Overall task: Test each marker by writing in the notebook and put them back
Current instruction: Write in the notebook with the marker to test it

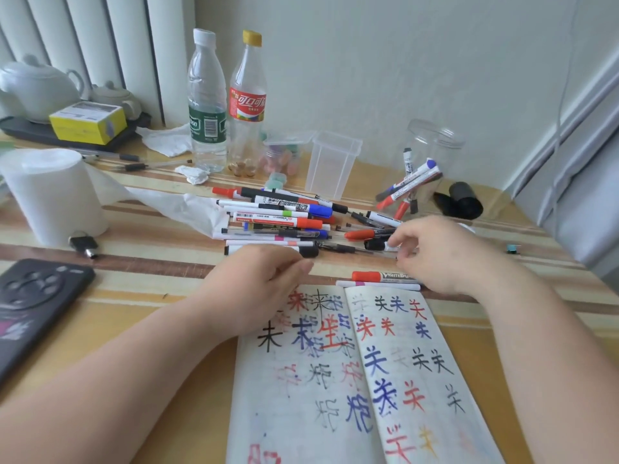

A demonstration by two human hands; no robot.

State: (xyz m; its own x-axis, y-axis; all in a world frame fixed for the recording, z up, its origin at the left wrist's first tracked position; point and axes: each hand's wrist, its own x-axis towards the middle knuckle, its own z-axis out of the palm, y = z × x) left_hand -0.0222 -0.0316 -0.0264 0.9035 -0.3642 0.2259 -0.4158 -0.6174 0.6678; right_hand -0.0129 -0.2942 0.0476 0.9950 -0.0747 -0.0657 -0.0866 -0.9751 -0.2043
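An open notebook (335,380), covered with black, blue and red characters, lies in front of me. My left hand (261,286) rests on its top left corner, fingers loose and holding nothing, just below a white marker with a black cap (308,251). My right hand (435,252) is above the notebook's top right corner. Its thumb and fingers pinch a small black-capped marker (376,245) that lies on the table. Behind both hands is a pile of markers (278,222). A red-capped whiteboard marker (385,276) and a thin white pen (378,285) lie along the notebook's top edge.
A clear jar (432,155) on its side at the back right holds several markers. Nearby stand a clear square container (331,165), two bottles (206,102), a tissue roll (50,195) and a black roll (462,200). A phone (33,303) lies at the left.
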